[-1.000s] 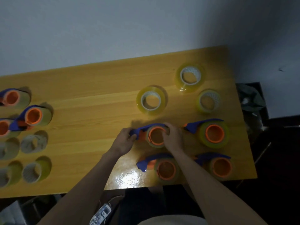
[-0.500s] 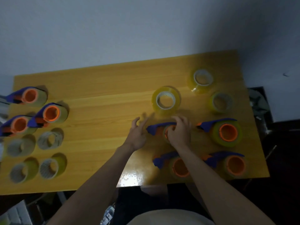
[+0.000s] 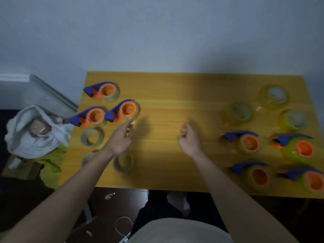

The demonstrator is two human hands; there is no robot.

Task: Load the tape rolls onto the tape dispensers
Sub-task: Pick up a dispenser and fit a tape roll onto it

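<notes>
On the wooden table (image 3: 175, 92) the left side holds three blue-and-orange tape dispensers (image 3: 128, 109) and three loose clear tape rolls (image 3: 92, 137). On the right lie several dispensers (image 3: 249, 142) with yellowish tape on them, and behind them three loose yellow rolls (image 3: 241, 112). My left hand (image 3: 121, 139) hovers with fingers extended just below the nearest left dispenser, holding nothing. My right hand (image 3: 190, 142) hangs over the bare table middle, fingers loosely curled, empty. One clear roll (image 3: 123, 163) lies just beneath my left wrist.
A white bag (image 3: 35, 132) with a brown tape roll sits off the table's left edge, on green material. A grey wall rises behind the table. The near table edge runs just above my lap; the floor below is dark.
Both hands let go of the centre-right dispenser and moved left. My left hand now reaches toward the left group. The camera view swung left.
</notes>
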